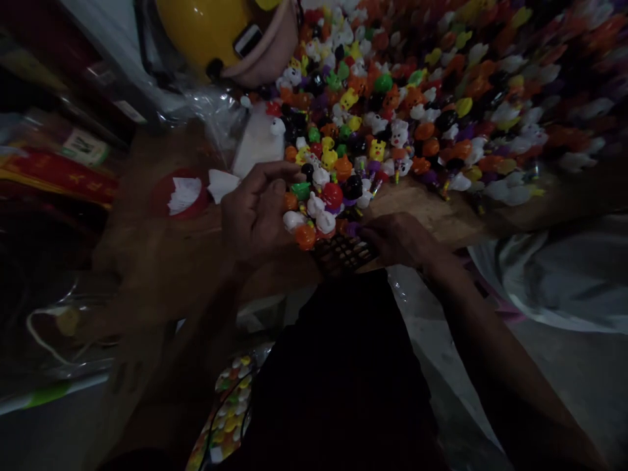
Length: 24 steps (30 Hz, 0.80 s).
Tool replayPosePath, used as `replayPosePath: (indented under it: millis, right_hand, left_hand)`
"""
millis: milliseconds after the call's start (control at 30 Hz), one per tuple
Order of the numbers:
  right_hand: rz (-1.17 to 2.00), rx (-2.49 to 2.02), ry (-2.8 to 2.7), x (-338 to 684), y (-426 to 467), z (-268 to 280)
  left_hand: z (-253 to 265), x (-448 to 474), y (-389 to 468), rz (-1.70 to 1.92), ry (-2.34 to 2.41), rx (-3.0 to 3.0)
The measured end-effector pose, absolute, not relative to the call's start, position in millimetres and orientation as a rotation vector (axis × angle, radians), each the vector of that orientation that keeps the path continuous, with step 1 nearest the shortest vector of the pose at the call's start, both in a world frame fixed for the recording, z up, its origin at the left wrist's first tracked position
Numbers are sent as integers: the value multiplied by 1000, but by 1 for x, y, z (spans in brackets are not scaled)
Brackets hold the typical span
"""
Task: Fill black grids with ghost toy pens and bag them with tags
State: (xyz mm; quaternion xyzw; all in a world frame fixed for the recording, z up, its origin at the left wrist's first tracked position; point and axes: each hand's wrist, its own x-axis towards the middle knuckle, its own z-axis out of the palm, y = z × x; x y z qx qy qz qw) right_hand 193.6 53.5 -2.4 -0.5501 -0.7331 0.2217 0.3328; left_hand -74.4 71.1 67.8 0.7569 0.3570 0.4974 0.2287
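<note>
- Across the wooden table (pixel 161 261), which is stretching out in front of me, dim light is falling.
- A broad heap of plastic figures (pixel 490 98) is covering the table's far and right side, in orange, white, yellow, black, green and purple; some are showing animal faces.
- White material (pixel 564 275) is lying in folds at my right, below the table edge.
- A yellow rounded object with a pinkish rim (pixel 210 33) is resting beyond the heap's left end.
- A cluster of figures (pixel 324 203) is standing close between my hands, just above a dark gridded rack (pixel 348 252) at the near edge.
- My left hand (pixel 255 209) is curving loosely, thumb and fingers apart, beside that cluster; I cannot tell whether its fingertips are touching any.
- My right hand (pixel 397 239) is reaching over the rack's right side, fingers drawn together.
- A red dish (pixel 199 206) is holding white paper slips (pixel 185 193) at the left.
- A purple piece (pixel 352 229) is sitting at my right fingertips; I cannot tell whether I am pinching it.
</note>
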Motion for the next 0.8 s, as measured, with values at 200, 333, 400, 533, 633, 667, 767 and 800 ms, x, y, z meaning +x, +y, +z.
replayPosePath:
  millis: [200, 333, 400, 533, 633, 667, 767, 800]
  right_hand:
    - [862, -1371, -1864, 175, 78, 21]
    - [931, -1240, -1617, 161, 61, -3]
    - [844, -1199, -1591, 157, 53, -17]
    - [744, -1157, -1635, 151, 52, -28]
    - [618, -1166, -1736, 147, 52, -27]
    - [556, -1177, -1772, 146, 50, -28]
    - [376, -1236, -1836, 141, 41, -31]
    - [335, -1259, -1844, 138, 38, -33]
  left_hand:
    - [51, -72, 86, 1327, 989, 2134]
    - [40, -69, 82, 1184, 1014, 2157]
    - [39, -68, 79, 1118, 977, 2164]
    - [49, -67, 77, 1041, 965, 2170]
    - [56, -62, 78, 973, 975, 2225]
    - [56, -60, 79, 956, 966, 2268]
    - [50, -52, 81, 988, 939, 2436]
    - [47, -49, 82, 1011, 942, 2489]
